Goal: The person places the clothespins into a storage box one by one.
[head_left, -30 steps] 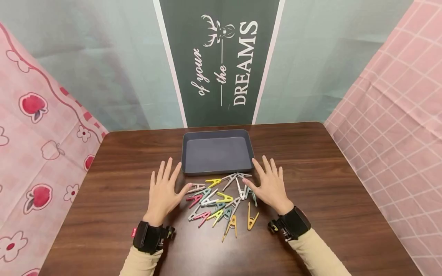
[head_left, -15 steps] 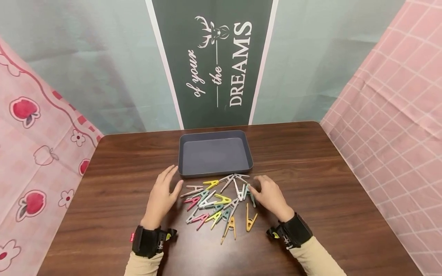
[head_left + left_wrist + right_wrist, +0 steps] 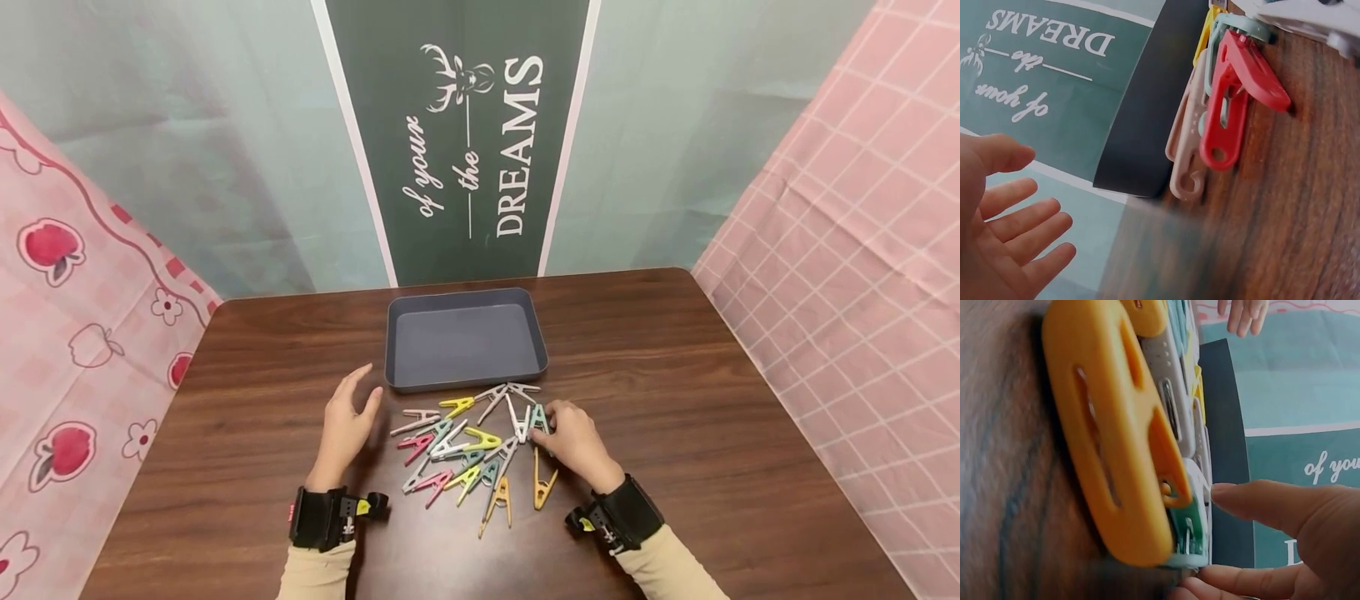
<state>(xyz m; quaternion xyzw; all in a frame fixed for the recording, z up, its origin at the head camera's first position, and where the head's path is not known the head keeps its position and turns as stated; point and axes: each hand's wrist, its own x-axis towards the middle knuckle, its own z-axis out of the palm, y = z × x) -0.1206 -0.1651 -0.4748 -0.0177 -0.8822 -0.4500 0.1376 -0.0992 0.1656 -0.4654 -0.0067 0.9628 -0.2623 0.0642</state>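
Several coloured clothespins lie spread on the wooden table, among them a white one (image 3: 518, 422), a lime-yellow one (image 3: 482, 438) and two orange ones. My right hand (image 3: 576, 442) is at the right side of the group, its thumb and fingers around a green clothespin (image 3: 538, 417). In the right wrist view an orange clothespin (image 3: 1107, 437) stands large in front and partly hides the green one. My left hand (image 3: 347, 425) hovers left of the group, fingers relaxed, holding nothing. Nearest to it in the left wrist view are a red clothespin (image 3: 1225, 125) and a beige one (image 3: 1186, 169).
Behind the clothespins stands a dark grey rectangular tray (image 3: 465, 386) near the table's back edge. Printed cloth hangs behind the table (image 3: 645, 333), with pink cloths (image 3: 832, 192) at both sides.
Both hands were spread wide beside the tray. My right hand has drawn back and curled its fingers around the green clothespin; my left hand has drawn back and relaxed.
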